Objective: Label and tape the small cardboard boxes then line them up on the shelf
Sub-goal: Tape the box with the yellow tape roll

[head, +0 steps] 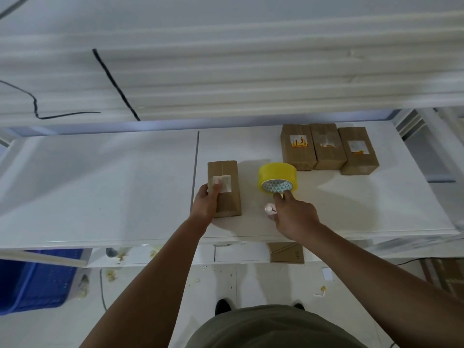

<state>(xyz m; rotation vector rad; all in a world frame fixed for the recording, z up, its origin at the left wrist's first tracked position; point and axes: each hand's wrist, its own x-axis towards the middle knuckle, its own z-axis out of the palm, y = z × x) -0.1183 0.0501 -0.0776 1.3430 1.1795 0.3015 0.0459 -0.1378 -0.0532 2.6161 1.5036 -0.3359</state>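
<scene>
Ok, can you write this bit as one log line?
left grip holds box, thumb on label | right grip touches tape | three boxes lined up, back right

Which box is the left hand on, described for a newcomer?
On the white shelf, just right of its dark seam, one cardboard box lies alone, held by the left hand. Unlike the three boxes huddled back right, it sits left of the yellow tape roll.

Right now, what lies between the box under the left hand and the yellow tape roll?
Nothing. In the head view, only bare white shelf shows between the box and the yellow tape roll.
</scene>
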